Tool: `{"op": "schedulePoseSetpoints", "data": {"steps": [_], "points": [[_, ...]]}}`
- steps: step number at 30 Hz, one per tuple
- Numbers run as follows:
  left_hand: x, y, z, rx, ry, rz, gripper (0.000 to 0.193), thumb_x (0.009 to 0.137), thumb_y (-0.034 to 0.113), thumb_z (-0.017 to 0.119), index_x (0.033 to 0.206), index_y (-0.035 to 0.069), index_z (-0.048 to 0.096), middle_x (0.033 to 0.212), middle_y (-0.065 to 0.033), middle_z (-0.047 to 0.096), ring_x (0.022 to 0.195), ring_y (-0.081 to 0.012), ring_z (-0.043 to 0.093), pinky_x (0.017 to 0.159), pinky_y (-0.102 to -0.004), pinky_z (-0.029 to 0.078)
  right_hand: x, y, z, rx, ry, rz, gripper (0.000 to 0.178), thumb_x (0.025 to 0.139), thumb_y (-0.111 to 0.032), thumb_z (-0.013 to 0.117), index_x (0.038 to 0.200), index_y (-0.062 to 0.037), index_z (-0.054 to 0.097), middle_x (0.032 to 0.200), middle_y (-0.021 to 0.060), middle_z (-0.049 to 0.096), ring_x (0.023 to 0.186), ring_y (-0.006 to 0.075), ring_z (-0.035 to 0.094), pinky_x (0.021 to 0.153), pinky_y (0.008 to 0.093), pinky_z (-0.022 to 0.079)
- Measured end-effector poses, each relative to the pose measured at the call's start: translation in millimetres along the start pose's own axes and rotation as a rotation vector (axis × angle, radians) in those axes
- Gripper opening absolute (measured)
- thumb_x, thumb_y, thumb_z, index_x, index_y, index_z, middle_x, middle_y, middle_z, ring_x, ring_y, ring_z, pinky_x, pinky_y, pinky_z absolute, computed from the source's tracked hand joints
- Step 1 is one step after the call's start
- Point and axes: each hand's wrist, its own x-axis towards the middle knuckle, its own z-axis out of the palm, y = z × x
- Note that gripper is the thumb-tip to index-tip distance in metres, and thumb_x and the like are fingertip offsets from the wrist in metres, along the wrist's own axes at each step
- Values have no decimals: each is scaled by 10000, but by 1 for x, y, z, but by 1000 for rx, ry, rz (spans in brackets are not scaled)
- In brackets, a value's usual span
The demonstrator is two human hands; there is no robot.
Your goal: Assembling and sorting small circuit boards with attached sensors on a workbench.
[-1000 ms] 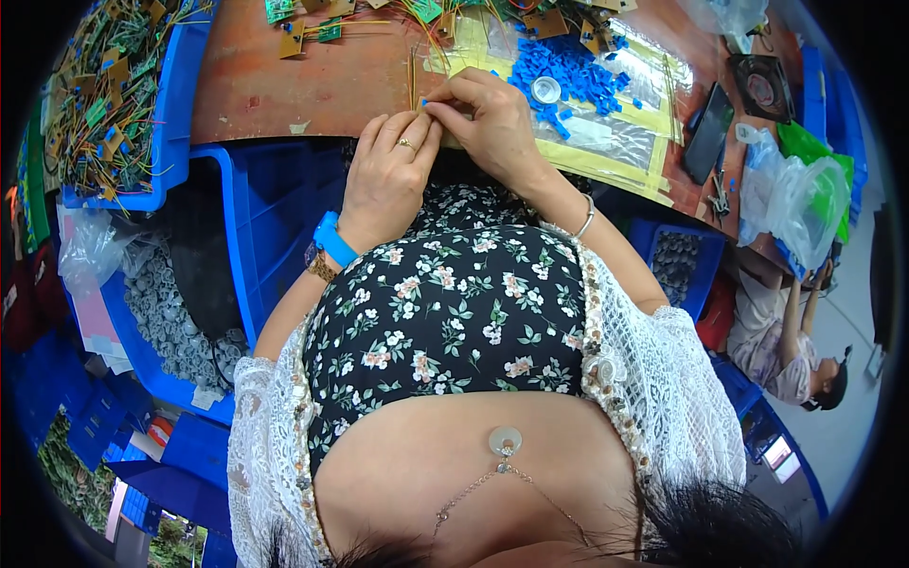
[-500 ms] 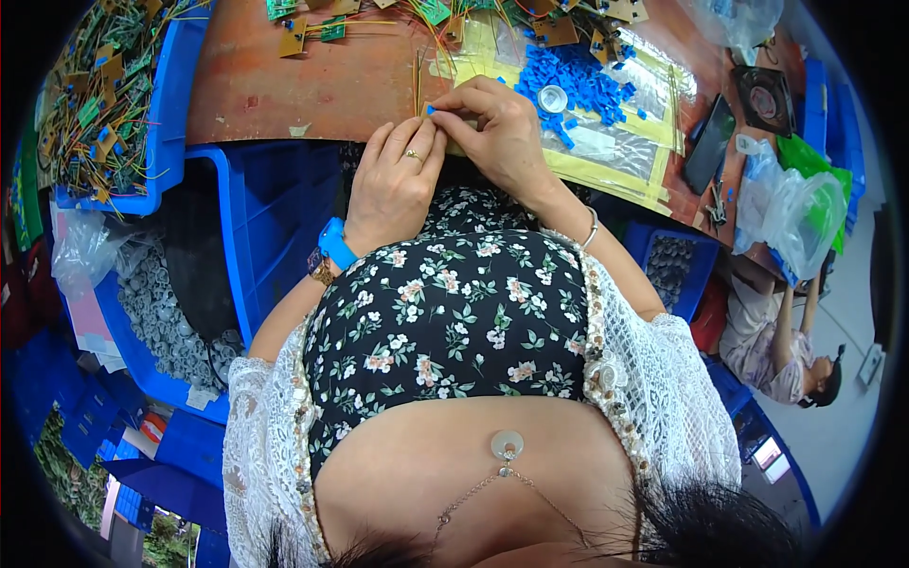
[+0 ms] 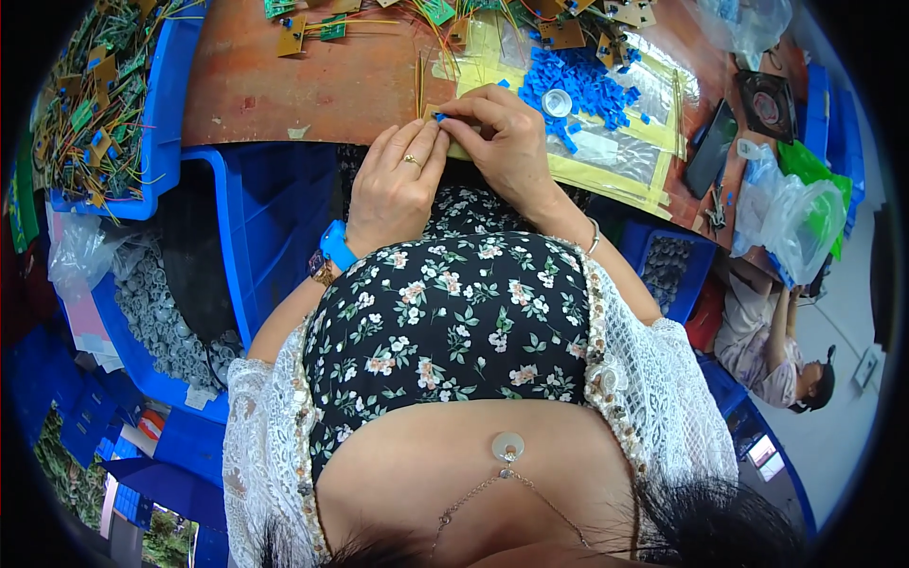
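At the near edge of the worktable (image 3: 312, 99), my two hands meet at the fingertips. The thumb and index finger of my right hand (image 3: 511, 147) pinch a tiny blue plastic piece (image 3: 440, 117). My left hand (image 3: 396, 180), with a ring on one finger, is closed on a small tan circuit board (image 3: 432, 110), mostly hidden by the fingers. Thin wires (image 3: 419, 80) lie just beyond the fingertips. To the right of my hands, a heap of the same blue pieces (image 3: 597, 90) covers a yellow-edged clear sheet (image 3: 615, 175), with a small white round cup (image 3: 556, 102) among them.
Wired circuit boards (image 3: 563, 33) lie along the far side. A blue bin (image 3: 166, 114) of wired boards stands left, above a bin of grey plastic parts (image 3: 156, 312). At right are a dark phone (image 3: 710, 150), a black fan (image 3: 767, 104) and plastic bags (image 3: 800, 213). Another person (image 3: 781, 350) sits beyond.
The blue piece and my fingertips have shifted slightly right and nearer to me. More of the tan board shows beside the blue piece. My grip looks the same.
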Motion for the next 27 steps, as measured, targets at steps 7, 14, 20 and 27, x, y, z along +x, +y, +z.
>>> {"op": "schedulePoseSetpoints", "data": {"steps": [7,14,20,27], "points": [[3,-1,-1,-6,-1,-3,411,816,83,587,1189,-64,678,1232,-165,662,1195,-290,600,1066,-422,456,1,4,1,-45,51,-91,124,802,-53,795,919,-30,761,856,65,690,692,169,640,566,263,505],[3,1,-2,-2,4,-2,380,807,79,585,1139,-73,692,1221,-173,660,1179,-294,604,1053,-423,464,15,-13,-2,-138,-73,2,106,824,-105,775,871,-25,726,823,76,683,697,221,659,590,320,517],[4,1,-1,34,20,18,356,803,93,585,1104,-67,688,1194,-166,660,1175,-290,604,1041,-422,465,18,-23,1,-298,-131,36,111,819,-135,742,850,-44,687,786,139,656,729,339,647,632,425,513],[4,2,-2,50,15,-13,383,821,106,575,1154,-46,685,1216,-150,661,1194,-277,596,1060,-424,443,19,-18,-3,-256,-125,-4,91,826,-112,713,821,-36,664,786,149,648,768,354,636,663,446,508]]}}
